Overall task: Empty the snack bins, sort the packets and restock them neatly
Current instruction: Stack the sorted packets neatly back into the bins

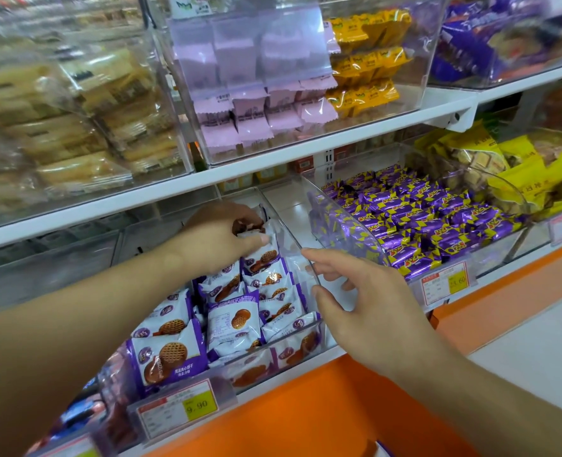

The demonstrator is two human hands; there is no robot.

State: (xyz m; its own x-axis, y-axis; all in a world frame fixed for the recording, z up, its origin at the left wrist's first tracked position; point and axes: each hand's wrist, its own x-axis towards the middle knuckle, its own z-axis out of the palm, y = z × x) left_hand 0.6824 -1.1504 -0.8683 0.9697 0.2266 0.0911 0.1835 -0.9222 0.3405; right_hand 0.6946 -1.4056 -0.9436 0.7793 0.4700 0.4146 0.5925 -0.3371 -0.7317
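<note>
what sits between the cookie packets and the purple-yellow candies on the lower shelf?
Head view: a bare strip of white shelf inside the clear bin, then the clear divider. The right hand touches that divider's front edge; cookie packets, candies.

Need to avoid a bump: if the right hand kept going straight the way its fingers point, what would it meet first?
Most likely the clear bin wall: the right hand is open, fingertips already at its front edge, pointing up-left. Beyond it lie the white-and-purple biscuit packets. Depth is uncertain.

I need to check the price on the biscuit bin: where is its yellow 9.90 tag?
In the head view, the 9.90 tag hangs low and left of centre, on the front of the clear bin of white-and-purple biscuit packets, above the orange ledge.
</note>
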